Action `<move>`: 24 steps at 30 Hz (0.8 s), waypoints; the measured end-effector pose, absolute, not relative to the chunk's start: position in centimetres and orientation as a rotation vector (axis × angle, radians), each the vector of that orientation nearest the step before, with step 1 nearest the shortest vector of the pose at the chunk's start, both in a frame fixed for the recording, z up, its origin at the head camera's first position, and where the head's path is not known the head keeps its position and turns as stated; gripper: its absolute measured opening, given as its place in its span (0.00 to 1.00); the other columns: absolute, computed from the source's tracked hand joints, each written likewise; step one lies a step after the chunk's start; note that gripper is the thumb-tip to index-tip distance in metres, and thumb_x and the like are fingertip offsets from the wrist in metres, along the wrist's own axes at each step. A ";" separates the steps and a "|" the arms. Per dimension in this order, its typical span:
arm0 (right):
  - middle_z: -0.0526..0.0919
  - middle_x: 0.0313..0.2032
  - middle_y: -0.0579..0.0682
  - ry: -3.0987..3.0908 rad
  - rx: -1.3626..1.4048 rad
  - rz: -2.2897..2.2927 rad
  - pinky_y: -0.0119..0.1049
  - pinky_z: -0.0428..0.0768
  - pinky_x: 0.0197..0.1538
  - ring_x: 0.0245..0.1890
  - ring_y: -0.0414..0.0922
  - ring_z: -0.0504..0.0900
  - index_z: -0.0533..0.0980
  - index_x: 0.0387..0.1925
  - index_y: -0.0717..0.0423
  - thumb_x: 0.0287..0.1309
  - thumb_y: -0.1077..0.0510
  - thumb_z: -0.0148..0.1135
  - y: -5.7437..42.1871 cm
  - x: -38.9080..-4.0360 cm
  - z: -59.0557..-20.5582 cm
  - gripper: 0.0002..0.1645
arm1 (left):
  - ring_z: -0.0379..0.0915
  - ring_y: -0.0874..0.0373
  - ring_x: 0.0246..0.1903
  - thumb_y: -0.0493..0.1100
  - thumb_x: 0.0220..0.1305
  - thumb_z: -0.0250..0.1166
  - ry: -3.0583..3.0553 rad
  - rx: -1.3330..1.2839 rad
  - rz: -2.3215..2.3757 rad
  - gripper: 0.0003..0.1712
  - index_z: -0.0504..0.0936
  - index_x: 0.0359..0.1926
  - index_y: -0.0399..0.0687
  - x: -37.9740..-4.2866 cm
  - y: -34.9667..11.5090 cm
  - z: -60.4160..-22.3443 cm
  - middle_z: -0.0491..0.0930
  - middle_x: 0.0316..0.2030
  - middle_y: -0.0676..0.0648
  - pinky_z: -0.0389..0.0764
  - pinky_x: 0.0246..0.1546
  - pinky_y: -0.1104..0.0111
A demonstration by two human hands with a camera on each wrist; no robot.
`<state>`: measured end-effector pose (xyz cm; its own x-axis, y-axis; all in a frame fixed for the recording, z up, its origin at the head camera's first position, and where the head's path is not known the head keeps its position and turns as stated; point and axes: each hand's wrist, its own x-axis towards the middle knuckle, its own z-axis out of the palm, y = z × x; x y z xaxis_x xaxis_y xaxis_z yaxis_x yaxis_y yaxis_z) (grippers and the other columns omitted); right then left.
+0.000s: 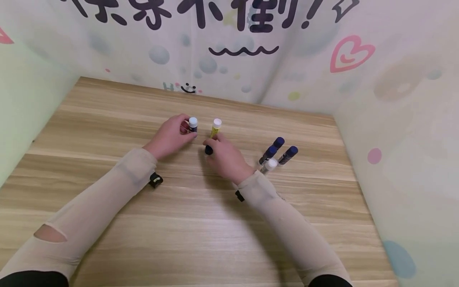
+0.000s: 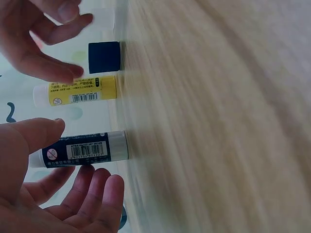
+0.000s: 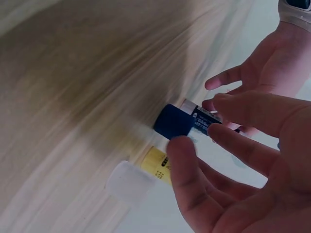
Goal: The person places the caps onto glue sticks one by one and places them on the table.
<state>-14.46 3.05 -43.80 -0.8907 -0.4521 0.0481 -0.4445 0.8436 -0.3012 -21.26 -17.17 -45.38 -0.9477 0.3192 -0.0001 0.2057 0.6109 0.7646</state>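
Note:
My left hand (image 1: 171, 135) holds a dark blue glue stick (image 2: 80, 149) with a white top, thumb on one side and fingers on the other. The stick stands upright. Beside it a yellow glue stick (image 1: 216, 126) with a white top also stands upright. My right hand (image 1: 227, 156) is over the table with thumb and fingers bent and apart. Its fingertips are close over a dark blue cap (image 3: 173, 121) standing on the table. A whitish translucent cap (image 3: 131, 182) is near the yellow stick, hidden in the head view.
To the right stand several more glue sticks: dark blue-capped ones (image 1: 288, 155) and one with a white cap (image 1: 269, 165). A printed cloth wall (image 1: 222, 75) closes off the wooden table (image 1: 186, 223) at the back, with side walls left and right.

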 end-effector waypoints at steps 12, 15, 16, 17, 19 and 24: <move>0.79 0.50 0.54 2.916 -0.816 -0.367 0.36 0.79 0.52 0.46 0.46 0.79 0.79 0.58 0.57 0.60 0.61 0.70 2.6 -15.1 -44.7 0.24 | 0.74 0.48 0.48 0.44 0.68 0.68 2.717 0.452 1.251 0.25 0.72 0.60 0.40 -21.5 -17.0 -46.0 0.76 0.49 0.42 0.77 0.52 0.54; 0.78 0.50 0.54 2.916 -0.812 -0.358 0.36 0.79 0.52 0.46 0.46 0.79 0.79 0.58 0.57 0.60 0.60 0.70 2.6 -15.2 -44.8 0.23 | 0.74 0.48 0.48 0.44 0.68 0.67 2.722 0.455 1.246 0.24 0.72 0.60 0.40 -21.5 -17.0 -46.0 0.76 0.49 0.42 0.77 0.52 0.54; 0.78 0.50 0.54 2.918 -0.815 -0.350 0.36 0.79 0.52 0.46 0.46 0.79 0.79 0.57 0.57 0.61 0.60 0.69 2.6 -15.2 -44.8 0.23 | 0.74 0.48 0.48 0.44 0.68 0.67 2.725 0.456 1.243 0.23 0.73 0.59 0.40 -21.5 -16.9 -46.0 0.76 0.49 0.42 0.77 0.52 0.54; 0.79 0.49 0.54 2.919 -0.819 -0.344 0.36 0.79 0.51 0.45 0.45 0.79 0.80 0.57 0.57 0.61 0.60 0.69 2.6 -15.2 -44.9 0.22 | 0.74 0.48 0.48 0.44 0.68 0.67 2.726 0.456 1.242 0.23 0.73 0.59 0.40 -21.5 -16.9 -46.0 0.76 0.48 0.42 0.77 0.52 0.54; 0.79 0.48 0.54 2.921 -0.830 -0.337 0.36 0.80 0.50 0.45 0.45 0.79 0.80 0.56 0.58 0.61 0.60 0.69 2.6 -15.2 -45.0 0.21 | 0.75 0.48 0.49 0.44 0.69 0.67 2.726 0.453 1.240 0.22 0.73 0.59 0.40 -21.4 -16.9 -46.0 0.76 0.49 0.41 0.77 0.52 0.54; 0.78 0.47 0.54 2.916 -0.823 -0.361 0.35 0.80 0.49 0.43 0.45 0.79 0.80 0.53 0.58 0.62 0.60 0.69 2.6 -15.1 -45.0 0.18 | 0.74 0.48 0.48 0.44 0.68 0.67 2.743 0.447 1.230 0.21 0.74 0.57 0.40 -21.4 -16.8 -46.0 0.76 0.48 0.41 0.77 0.52 0.53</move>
<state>-15.13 2.58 -45.03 -0.8506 -0.5253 -0.0223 -0.5040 0.8267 -0.2499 -21.44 -16.77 -46.05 -0.9517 0.3059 0.0263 0.2232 0.6304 0.7435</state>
